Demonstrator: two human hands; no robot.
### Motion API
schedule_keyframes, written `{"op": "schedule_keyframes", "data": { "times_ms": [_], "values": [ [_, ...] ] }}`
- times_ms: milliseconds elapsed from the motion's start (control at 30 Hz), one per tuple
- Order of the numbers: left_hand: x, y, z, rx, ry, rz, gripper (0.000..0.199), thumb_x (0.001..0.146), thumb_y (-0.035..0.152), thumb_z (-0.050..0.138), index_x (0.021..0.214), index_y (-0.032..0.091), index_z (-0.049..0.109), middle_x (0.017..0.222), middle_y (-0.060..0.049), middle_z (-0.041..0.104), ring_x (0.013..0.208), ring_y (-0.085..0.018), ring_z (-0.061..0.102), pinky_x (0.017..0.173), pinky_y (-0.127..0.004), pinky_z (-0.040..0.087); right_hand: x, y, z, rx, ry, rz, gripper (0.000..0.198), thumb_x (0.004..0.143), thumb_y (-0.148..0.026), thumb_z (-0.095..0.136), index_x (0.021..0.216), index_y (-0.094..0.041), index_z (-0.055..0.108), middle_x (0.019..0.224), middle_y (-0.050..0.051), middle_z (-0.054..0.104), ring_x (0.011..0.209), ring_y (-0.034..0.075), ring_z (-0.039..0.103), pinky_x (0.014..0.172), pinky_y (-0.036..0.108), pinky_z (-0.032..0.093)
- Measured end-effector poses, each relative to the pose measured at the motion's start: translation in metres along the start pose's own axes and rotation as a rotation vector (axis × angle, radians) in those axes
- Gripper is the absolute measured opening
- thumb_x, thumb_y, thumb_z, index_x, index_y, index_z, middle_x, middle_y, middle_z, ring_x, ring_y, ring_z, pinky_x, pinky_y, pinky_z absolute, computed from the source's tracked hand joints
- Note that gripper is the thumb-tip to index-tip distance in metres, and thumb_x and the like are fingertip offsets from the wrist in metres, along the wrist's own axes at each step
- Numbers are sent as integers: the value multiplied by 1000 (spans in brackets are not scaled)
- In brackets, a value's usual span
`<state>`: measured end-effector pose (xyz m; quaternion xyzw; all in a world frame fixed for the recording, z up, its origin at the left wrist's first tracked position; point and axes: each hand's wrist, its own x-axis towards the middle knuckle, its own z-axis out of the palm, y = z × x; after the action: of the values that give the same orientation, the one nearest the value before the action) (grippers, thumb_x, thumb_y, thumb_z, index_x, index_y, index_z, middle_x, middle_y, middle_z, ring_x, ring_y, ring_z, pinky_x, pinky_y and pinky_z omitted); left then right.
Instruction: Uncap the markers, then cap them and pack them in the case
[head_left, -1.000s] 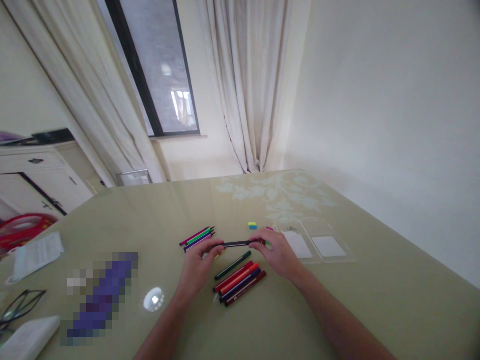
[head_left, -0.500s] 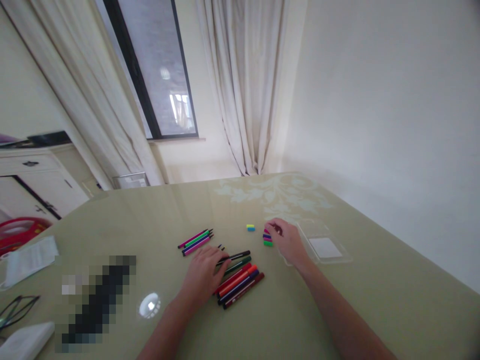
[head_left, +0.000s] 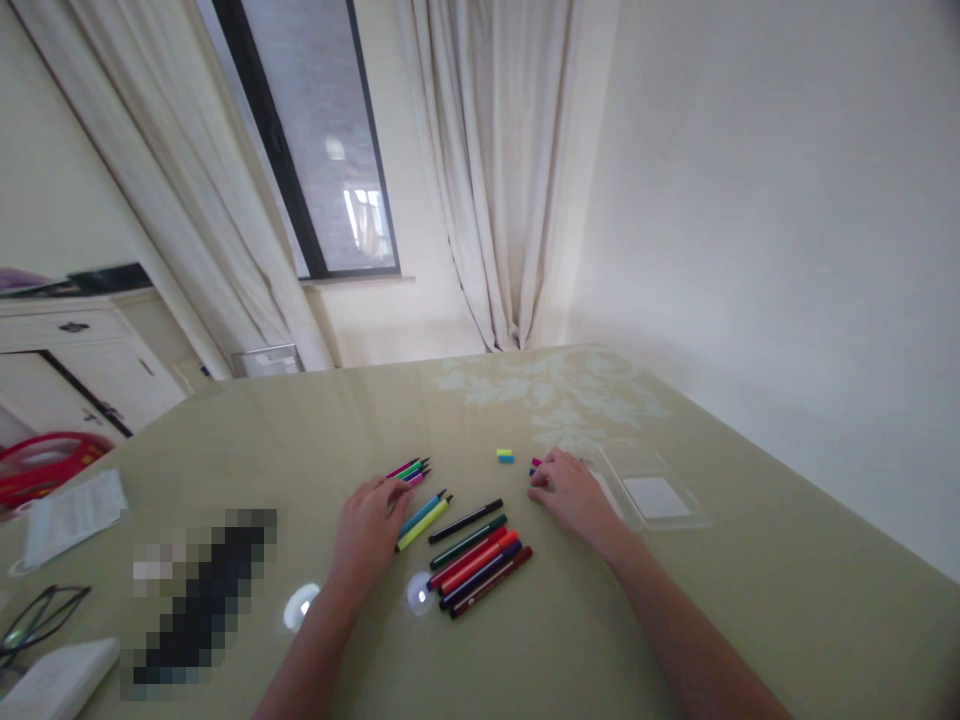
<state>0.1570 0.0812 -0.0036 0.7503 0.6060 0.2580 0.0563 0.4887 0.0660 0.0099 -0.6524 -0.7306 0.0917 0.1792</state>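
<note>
My left hand [head_left: 369, 525] is closed, its fingertips at the near ends of the uncapped markers [head_left: 411, 470] in pink, green and purple; it partly hides them. Just right of it, a blue uncapped marker [head_left: 421, 512] lies beside a yellow one [head_left: 424, 524]. My right hand [head_left: 566, 490] pinches at a short row of marker caps [head_left: 534, 465]. Pink and dark purple caps peek out, while its fingers cover the rest. To the left of that row sit a yellow cap and a blue cap [head_left: 505, 457], side by side.
Several capped markers [head_left: 480, 570] lie slanted at the middle front, with a black one [head_left: 465, 521] behind. A clear plastic case [head_left: 675, 515] lies open at right. Eyeglasses [head_left: 45, 620], a face mask [head_left: 75, 515] and a blurred dark patch are at left.
My left hand has moved left and back from the black marker to the uncapped ones, uncovering the blue and yellow markers. My right hand has come nearer, over the near caps.
</note>
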Motion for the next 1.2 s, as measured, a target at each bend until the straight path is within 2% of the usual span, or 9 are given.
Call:
{"op": "schedule_keyframes", "data": {
  "times_ms": [167, 367, 533, 733, 967, 1200],
  "values": [
    [1, -9, -3, 179, 78, -125, 33, 101, 32, 44, 110, 19, 74, 111, -11, 73, 105, -30, 64, 91, -42, 49, 0, 0, 2, -5, 19, -22, 5, 85, -21, 76, 88, -20, 81, 100, 8, 68, 98, 24, 64, 90, 35, 47],
    [6, -16, -2, 246, 52, -247, 36, 104, 34, 43, 123, 23, 72, 129, -10, 69, 117, -34, 60, 92, -44, 48, -1, -1, 2, -22, 13, -44, 5, 85, -19, 76, 87, -21, 79, 99, 8, 69, 97, 24, 64, 89, 36, 47],
    [8, -21, -1, 209, 11, -227, 32, 104, 33, 44, 115, 26, 74, 121, -7, 72, 112, -29, 63, 92, -39, 46, 0, -3, 3, 33, 78, -75, 6, 88, -17, 72, 84, -21, 74, 100, 8, 68, 100, 25, 63, 92, 37, 47],
    [8, -29, -1, 199, 11, -259, 33, 103, 37, 46, 107, 23, 75, 119, -9, 72, 110, -30, 62, 92, -40, 46, -1, -16, 4, 160, 177, -123, 5, 93, -15, 67, 95, -20, 67, 104, 8, 71, 103, 25, 64, 93, 36, 47],
    [11, -33, 2, 168, 7, -279, 33, 100, 39, 48, 105, 22, 75, 122, -10, 69, 113, -31, 59, 97, -41, 46, -5, -27, 5, 198, 197, -119, 3, 97, -19, 63, 99, -22, 63, 101, 6, 73, 97, 24, 67, 87, 34, 47],
    [9, -30, 1, 125, -12, -241, 33, 100, 41, 48, 103, 25, 76, 127, -9, 66, 117, -32, 56, 101, -45, 45, -6, -28, 4, 208, 208, -149, 4, 98, -19, 60, 99, -22, 63, 104, 8, 73, 101, 25, 65, 91, 36, 48]
  ]
}}
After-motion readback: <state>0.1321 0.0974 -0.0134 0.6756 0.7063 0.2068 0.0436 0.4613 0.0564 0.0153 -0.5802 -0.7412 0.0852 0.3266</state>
